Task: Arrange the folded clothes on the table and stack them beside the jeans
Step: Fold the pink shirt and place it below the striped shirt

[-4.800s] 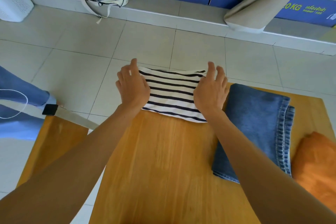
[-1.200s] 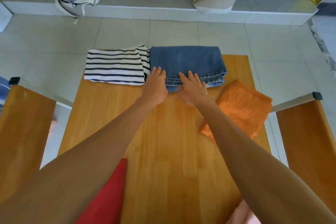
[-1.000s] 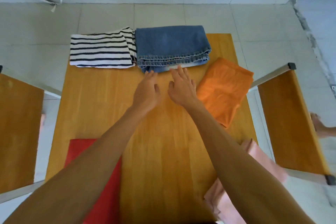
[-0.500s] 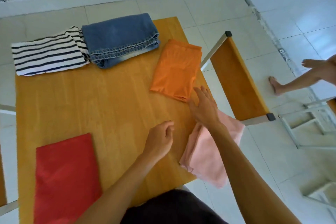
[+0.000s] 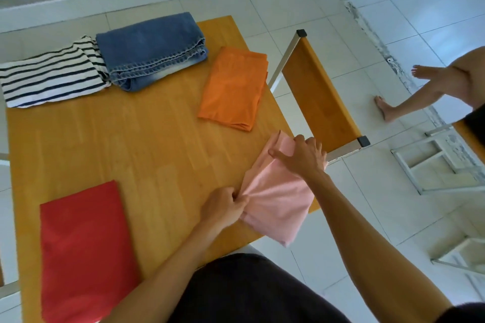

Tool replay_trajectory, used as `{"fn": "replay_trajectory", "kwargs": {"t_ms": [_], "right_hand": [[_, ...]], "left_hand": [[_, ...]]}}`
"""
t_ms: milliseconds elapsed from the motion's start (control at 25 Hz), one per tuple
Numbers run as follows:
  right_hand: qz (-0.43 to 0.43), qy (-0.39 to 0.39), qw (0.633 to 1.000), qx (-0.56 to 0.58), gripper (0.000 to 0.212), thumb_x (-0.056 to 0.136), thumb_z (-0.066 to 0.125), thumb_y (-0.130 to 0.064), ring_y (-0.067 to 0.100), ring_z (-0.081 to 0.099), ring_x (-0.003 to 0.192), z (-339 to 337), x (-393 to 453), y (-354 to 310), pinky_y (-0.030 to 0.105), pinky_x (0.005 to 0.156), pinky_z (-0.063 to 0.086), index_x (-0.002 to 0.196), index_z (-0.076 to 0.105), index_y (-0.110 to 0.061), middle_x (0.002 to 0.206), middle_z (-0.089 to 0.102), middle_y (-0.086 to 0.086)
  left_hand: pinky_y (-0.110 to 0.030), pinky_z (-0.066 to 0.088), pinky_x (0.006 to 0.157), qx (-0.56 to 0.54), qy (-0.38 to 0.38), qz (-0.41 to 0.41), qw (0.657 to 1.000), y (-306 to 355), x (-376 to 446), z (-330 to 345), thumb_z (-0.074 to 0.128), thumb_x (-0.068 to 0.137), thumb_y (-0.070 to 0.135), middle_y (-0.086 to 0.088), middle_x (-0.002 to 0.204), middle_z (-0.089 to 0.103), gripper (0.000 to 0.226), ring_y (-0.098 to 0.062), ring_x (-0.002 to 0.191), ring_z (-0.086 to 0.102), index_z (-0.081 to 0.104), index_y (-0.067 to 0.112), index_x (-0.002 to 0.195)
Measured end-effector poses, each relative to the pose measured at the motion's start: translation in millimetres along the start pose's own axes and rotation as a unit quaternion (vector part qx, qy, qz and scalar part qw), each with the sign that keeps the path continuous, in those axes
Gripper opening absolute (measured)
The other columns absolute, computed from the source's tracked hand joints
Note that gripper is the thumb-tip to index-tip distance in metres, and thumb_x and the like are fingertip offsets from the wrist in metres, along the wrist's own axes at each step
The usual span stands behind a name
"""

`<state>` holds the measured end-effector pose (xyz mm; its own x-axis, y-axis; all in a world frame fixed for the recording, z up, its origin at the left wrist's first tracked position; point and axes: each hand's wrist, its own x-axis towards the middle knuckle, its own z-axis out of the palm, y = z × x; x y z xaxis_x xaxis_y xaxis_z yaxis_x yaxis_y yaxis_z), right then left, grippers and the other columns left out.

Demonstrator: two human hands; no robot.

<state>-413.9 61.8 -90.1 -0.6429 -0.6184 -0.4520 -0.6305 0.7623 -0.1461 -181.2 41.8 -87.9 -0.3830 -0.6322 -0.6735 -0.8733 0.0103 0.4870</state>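
Both hands on pink cloth (image 5: pixel 278 199) | left hand (image 5: pixel 223 208) fingers pinching edge | right hand (image 5: pixel 301 156) fingers spread, gripping top

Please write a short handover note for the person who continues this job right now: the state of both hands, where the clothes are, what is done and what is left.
Left hand: pinching the near left edge of the pink garment.
Right hand: gripping the pink garment's far end, thumb on top.
Pink garment lies at the table's near right corner, partly over the edge.
Done: striped shirt lies against the left side of the jeans at the far edge.
Left: the orange garment, lying apart to the right of the jeans, the red garment at the near left, and the pink one are not yet stacked beside the jeans.
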Motion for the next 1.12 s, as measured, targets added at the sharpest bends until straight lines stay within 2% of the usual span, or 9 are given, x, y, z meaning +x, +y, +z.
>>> {"fn": "replay_trajectory", "kwargs": {"t_ms": [120,240,320,480,560,680,800,1000,1120], "right_hand": [[-0.047,-0.032,0.998,0.029,0.091,0.075,0.05,-0.084,0.037,0.049,0.125,8,-10,-22,0.052,0.103,0.037,0.132,0.047,-0.015,0.134,0.054,0.014],[-0.071,-0.083,0.988,0.11,0.067,0.082,0.058,-0.07,0.033,0.057,0.11,28,-22,-47,0.046,0.088,0.048,0.121,0.046,-0.018,0.123,0.061,0.011],[-0.064,-0.101,0.981,0.154,0.056,0.087,0.056,-0.063,0.032,0.058,0.107,42,-34,-67,0.04,0.081,0.045,0.116,0.048,-0.016,0.119,0.062,0.01],[-0.054,-0.098,0.978,0.175,0.052,0.091,0.051,-0.058,0.034,0.059,0.11,66,-52,-102,0.039,0.083,0.046,0.112,0.06,-0.011,0.116,0.064,0.011],[-0.076,-0.058,0.979,0.182,0.046,0.093,0.052,-0.052,0.035,0.059,0.103,69,-55,-113,0.038,0.079,0.044,0.102,0.061,-0.008,0.108,0.064,0.014],[-0.102,-0.019,0.977,0.184,0.037,0.1,0.044,-0.049,0.035,0.058,0.089,64,-62,-122,0.038,0.071,0.041,0.092,0.05,-0.013,0.093,0.062,0.012],[-0.077,-0.061,0.972,0.211,0.041,0.102,0.035,-0.052,0.031,0.052,0.08,58,-66,-134,0.038,0.067,0.036,0.093,0.044,-0.013,0.08,0.056,0.004],[-0.077,-0.092,0.952,0.281,0.047,0.101,0.035,-0.054,0.026,0.056,0.086,48,-68,-199,0.036,0.066,0.038,0.096,0.049,-0.009,0.085,0.058,0.0],[-0.091,-0.12,0.944,0.294,0.051,0.1,0.032,-0.058,0.017,0.057,0.081,36,-61,-259,0.033,0.068,0.04,0.094,0.058,-0.013,0.084,0.061,-0.004]], "left_hand": [[-0.036,0.056,0.069,-0.082,0.09,-0.045,0.991,-35,6,-34,0.056,0.082,0.042,0.004,0.084,0.071,0.024,-0.019,0.077,0.066,0.07,0.023,0.087],[-0.036,0.053,0.072,-0.156,0.252,-0.105,0.949,-74,6,-67,0.055,0.084,0.035,-0.002,0.112,0.066,0.042,-0.021,0.091,0.063,0.061,0.016,0.121],[-0.034,0.048,0.075,-0.168,0.292,-0.164,0.927,-94,1,-73,0.054,0.086,0.041,-0.011,0.122,0.059,0.057,-0.026,0.098,0.06,0.048,0.008,0.133],[-0.04,0.057,0.071,-0.19,0.254,-0.224,0.921,-112,-14,-56,0.045,0.076,0.073,-0.01,0.107,0.061,0.08,-0.028,0.09,0.062,0.05,0.007,0.121],[-0.037,0.058,0.063,-0.234,0.24,-0.218,0.916,-122,-15,-53,0.044,0.07,0.082,-0.008,0.099,0.066,0.089,-0.025,0.082,0.066,0.056,0.006,0.113],[-0.033,0.056,0.06,-0.307,0.207,-0.206,0.906,-127,-14,-67,0.052,0.077,0.074,-0.006,0.086,0.07,0.069,-0.023,0.076,0.068,0.065,0.009,0.095],[-0.036,0.056,0.075,-0.38,0.181,-0.215,0.881,-133,-9,-83,0.052,0.073,0.077,-0.005,0.099,0.072,0.072,-0.024,0.09,0.068,0.068,0.014,0.104],[-0.046,0.049,0.096,-0.41,0.213,-0.168,0.871,-154,-10,-146,0.036,0.084,0.075,0.009,0.118,0.06,0.068,-0.021,0.111,0.059,0.056,0.023,0.125],[-0.043,0.049,0.088,-0.39,0.27,-0.143,0.868,-174,-8,-201,0.031,0.093,0.067,0.004,0.109,0.061,0.056,-0.021,0.103,0.059,0.054,0.02,0.113]]}}
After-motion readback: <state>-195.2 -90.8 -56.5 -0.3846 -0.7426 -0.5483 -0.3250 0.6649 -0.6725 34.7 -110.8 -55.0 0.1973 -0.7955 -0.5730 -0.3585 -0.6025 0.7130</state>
